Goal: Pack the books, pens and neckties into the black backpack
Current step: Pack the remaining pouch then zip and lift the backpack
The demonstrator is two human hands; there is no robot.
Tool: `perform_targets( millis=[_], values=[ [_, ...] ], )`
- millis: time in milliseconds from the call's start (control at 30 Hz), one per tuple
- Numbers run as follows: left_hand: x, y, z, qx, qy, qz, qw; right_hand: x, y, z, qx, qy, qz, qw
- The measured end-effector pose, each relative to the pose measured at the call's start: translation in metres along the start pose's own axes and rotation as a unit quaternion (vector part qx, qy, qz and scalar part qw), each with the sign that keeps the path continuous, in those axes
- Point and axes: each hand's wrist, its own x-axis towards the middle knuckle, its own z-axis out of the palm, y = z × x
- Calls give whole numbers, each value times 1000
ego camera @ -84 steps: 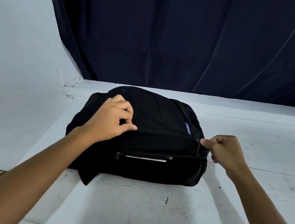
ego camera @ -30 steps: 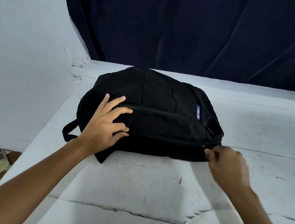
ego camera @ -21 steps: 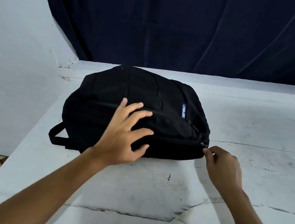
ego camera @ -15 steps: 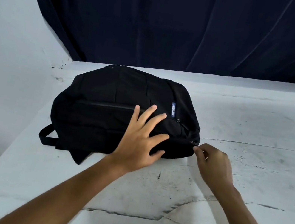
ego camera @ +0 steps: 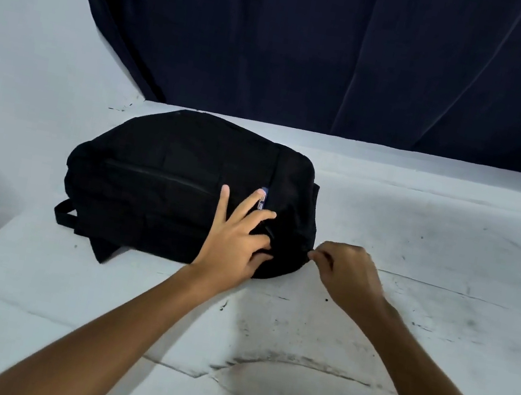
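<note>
The black backpack point(ego camera: 183, 190) lies flat near the counter's point(ego camera: 415, 259) back left corner, with no books, pens or neckties in sight. The left hand point(ego camera: 238, 238) presses on it, fingers spread, bracing the fabric so the right hand point(ego camera: 344, 267), fingers pinched at the bag's right end, probably on a zipper pull, can tug against it

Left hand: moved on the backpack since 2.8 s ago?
Yes. The left hand slid along the black backpack toward its blue label, fingers now flat near the right hand.
</note>
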Motion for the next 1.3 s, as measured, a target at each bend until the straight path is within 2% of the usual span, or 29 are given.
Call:
perform_targets(
  millis=[100, 233, 333, 367, 400, 467, 500, 533, 600, 667, 700, 767, 867, 967, 1000, 1033, 1067, 1200, 1300],
  values=[
    [-6, 5, -5, 4, 20, 4, 1000, 32, 23, -4, -7, -10, 3, 1000],
    [-16, 7, -9, 4, 28, 7, 1000, 76, 40, -1, 2, 16, 40, 999],
    [-21, 8, -12, 16, 15, 8, 1000, 90, 38, 6, 95, -6, 85, 992],
    [-24, 8, -13, 24, 23, 6, 999, 91, 35, 9, 182, -5, 119, 976],
    [-28, 9, -13, 30, 41, -10, 999, 91, 33, 9, 280, -4, 171, 945],
    [-40, 15, -15, 11, 101, -117, 988, 90, 32, 10, 434, -28, 291, 852],
    [-45, 20, -19, -30, 134, -210, 968, 88, 34, 10, 469, -55, 330, 817],
    [-47, 23, -25, -92, 163, -309, 933, 88, 35, 10, 498, -84, 350, 789],
    [-45, 19, -36, -239, 210, -475, 820, 87, 35, 15, 537, -113, 361, 754],
    [-36, 8, -43, -352, 231, -578, 699, 87, 31, 21, 532, -100, 359, 761],
    [-31, 3, -44, -388, 224, -605, 658, 88, 27, 24, 522, -85, 356, 770],
    [-26, -8, -39, -427, 196, -636, 612, 91, 19, 27, 509, -54, 355, 782],
    [-23, -27, -31, -453, 165, -651, 586, 93, 6, 26, 514, -34, 360, 778],
    [-32, -46, -24, -517, 177, -653, 523, 81, -3, 18, 544, -45, 350, 761],
    [-34, -48, -25, -544, 189, -638, 512, 76, -6, 14, 550, -54, 343, 760],
    [-39, -51, -26, -558, 193, -627, 508, 69, -9, 11, 553, -63, 338, 759],
    [-41, -53, -28, -558, 189, -620, 519, 64, -12, 9, 555, -74, 333, 758],
    [-53, -63, -53, -549, 184, -570, 584, 36, -29, 12, 548, -166, 306, 760],
    [-60, -85, -72, -558, 167, -555, 594, 9, -50, 19, 549, -244, 270, 753]
  ],
)
